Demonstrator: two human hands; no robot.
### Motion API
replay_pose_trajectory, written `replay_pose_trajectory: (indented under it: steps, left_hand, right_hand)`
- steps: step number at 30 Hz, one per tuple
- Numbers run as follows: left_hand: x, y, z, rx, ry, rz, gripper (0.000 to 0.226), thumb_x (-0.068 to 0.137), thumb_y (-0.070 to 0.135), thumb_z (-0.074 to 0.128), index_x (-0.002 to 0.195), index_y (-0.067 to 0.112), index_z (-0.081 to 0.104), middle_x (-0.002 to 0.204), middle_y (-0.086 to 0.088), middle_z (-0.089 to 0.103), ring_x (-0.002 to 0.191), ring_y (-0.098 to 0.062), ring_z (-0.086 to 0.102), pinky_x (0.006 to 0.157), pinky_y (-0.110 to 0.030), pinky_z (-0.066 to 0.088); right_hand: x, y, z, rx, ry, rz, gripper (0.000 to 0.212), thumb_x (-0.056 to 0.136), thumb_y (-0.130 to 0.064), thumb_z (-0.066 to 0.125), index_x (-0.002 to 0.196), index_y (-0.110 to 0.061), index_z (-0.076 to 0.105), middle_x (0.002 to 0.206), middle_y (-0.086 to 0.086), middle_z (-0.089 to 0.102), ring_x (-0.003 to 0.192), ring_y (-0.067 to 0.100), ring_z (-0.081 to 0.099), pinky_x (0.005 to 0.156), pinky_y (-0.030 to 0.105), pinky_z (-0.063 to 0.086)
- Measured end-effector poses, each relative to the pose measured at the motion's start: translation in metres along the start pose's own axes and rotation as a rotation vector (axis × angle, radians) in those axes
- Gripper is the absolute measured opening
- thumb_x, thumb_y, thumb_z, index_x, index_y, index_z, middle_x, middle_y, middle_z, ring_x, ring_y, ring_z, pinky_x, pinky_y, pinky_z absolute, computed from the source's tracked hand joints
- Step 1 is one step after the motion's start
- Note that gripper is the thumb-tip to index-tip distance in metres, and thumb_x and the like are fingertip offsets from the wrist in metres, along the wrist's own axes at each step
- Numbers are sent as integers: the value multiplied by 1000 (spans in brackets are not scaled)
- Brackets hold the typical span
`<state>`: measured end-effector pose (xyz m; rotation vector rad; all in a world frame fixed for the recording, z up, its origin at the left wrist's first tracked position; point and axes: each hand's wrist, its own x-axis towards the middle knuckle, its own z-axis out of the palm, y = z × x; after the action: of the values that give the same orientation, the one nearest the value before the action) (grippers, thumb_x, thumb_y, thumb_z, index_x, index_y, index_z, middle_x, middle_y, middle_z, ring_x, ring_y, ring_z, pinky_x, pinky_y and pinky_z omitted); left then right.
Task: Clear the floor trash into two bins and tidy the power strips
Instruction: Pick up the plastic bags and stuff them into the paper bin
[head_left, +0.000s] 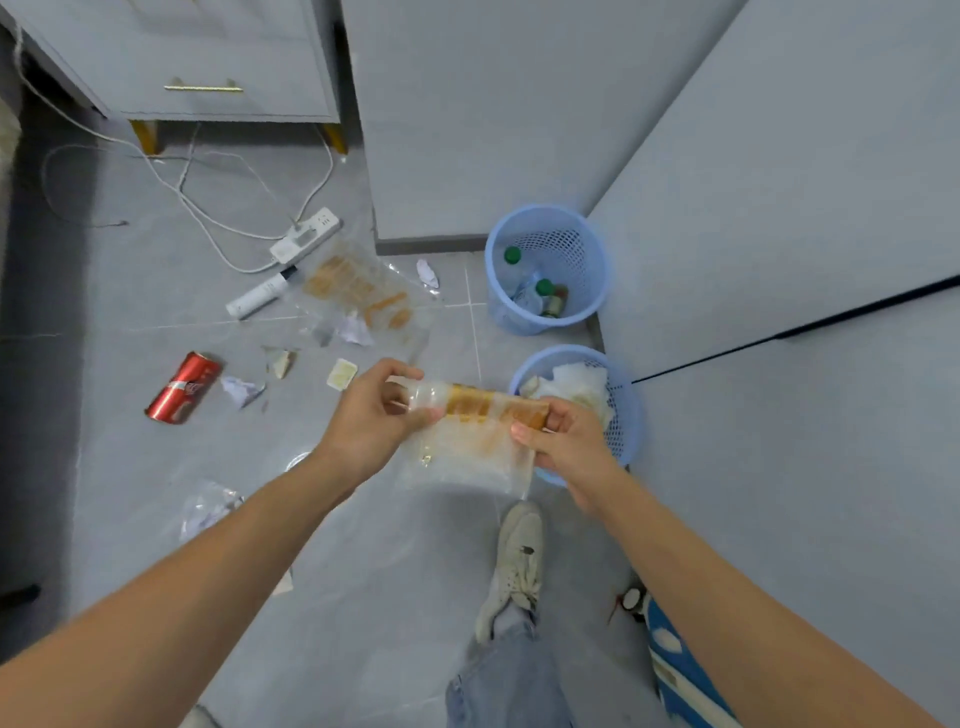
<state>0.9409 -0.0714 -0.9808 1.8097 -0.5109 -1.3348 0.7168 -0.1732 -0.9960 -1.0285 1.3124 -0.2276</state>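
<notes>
My left hand (382, 415) pinches one end of a see-through plastic bag (467, 436) with orange print, and my right hand (563, 441) pinches the other end, so the bag hangs between them just beside the near blue bin (626, 415) full of white paper. I think the floppy bag could slip or catch on the rim and fall back on the floor. The red can (183, 387) and power strips (306, 236) still lie there.
</notes>
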Motion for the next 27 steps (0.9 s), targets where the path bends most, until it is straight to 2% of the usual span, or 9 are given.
replay_pose_trajectory:
  steps: [2, 4, 9, 14, 16, 19, 22, 25, 27]
  left_hand:
    - [18, -9, 45, 32, -14, 9, 49, 80, 7, 84, 119, 21, 59, 100, -5, 60, 83, -17, 60, 74, -28, 53]
    - [35, -17, 85, 106, -10, 16, 52, 82, 11, 82, 125, 23, 55, 109, -1, 59, 93, -18, 60, 82, -32, 54]
    - [71, -37, 160, 375, -169, 118, 34, 85, 10, 75, 115, 23, 64, 108, -2, 66, 98, -21, 64, 82, -20, 51]
    - [117, -75, 215, 798, -350, 242, 56, 90, 22, 69, 144, 26, 53, 143, 1, 50, 132, -20, 48, 105, -39, 45]
    - [136, -92, 232, 957, -390, 237, 61, 91, 25, 68, 149, 28, 47, 151, 2, 41, 136, -23, 42, 105, -44, 47]
    - [156, -118, 248, 1127, -431, 219, 65, 91, 23, 67, 151, 26, 42, 156, -1, 32, 138, -28, 38, 105, -44, 46]
    - [167, -135, 256, 1181, -420, 233, 62, 91, 20, 69, 148, 27, 46, 153, -3, 33, 134, -29, 40, 101, -44, 50]
    - [171, -143, 261, 1244, -406, 260, 53, 92, 19, 67, 142, 26, 52, 144, -4, 38, 128, -27, 43, 95, -43, 53]
    - [173, -148, 262, 1300, -445, 236, 48, 93, 21, 64, 139, 25, 54, 141, -5, 39, 127, -26, 43, 94, -42, 54]
  right_hand:
    - [14, 15, -45, -19, 105, 11, 17, 86, 3, 74, 93, -12, 73, 93, 10, 76, 93, 29, 74, 78, 47, 64]
    - [31, 30, -87, -39, 242, 24, 18, 83, 4, 76, 96, -9, 72, 95, 12, 75, 92, 30, 72, 86, 54, 61]
    - [80, 65, -138, -194, 409, 37, 22, 79, 0, 78, 80, -21, 69, 89, 7, 75, 89, 29, 72, 84, 50, 61]
    - [139, 105, -136, -363, 381, -19, 24, 79, -11, 80, 75, -28, 64, 73, -12, 68, 67, 1, 63, 58, 18, 48]
    - [158, 121, -135, -450, 374, -30, 22, 79, -15, 80, 83, -29, 63, 80, -13, 68, 73, 5, 64, 56, 11, 43]
    - [172, 139, -134, -796, 406, -109, 39, 78, -20, 80, 112, -24, 61, 111, -1, 66, 100, 20, 62, 75, 33, 52]
    - [171, 151, -132, -1175, 398, -357, 40, 75, -12, 78, 111, -15, 59, 119, 7, 52, 107, 27, 53, 74, 36, 50]
    - [167, 160, -129, -1169, 188, -305, 31, 84, -10, 73, 111, -13, 58, 121, 6, 52, 97, 27, 59, 67, 34, 46]
    - [169, 164, -128, -1167, 91, -197, 37, 87, -13, 73, 120, -16, 57, 133, 4, 48, 100, 27, 62, 74, 38, 52]
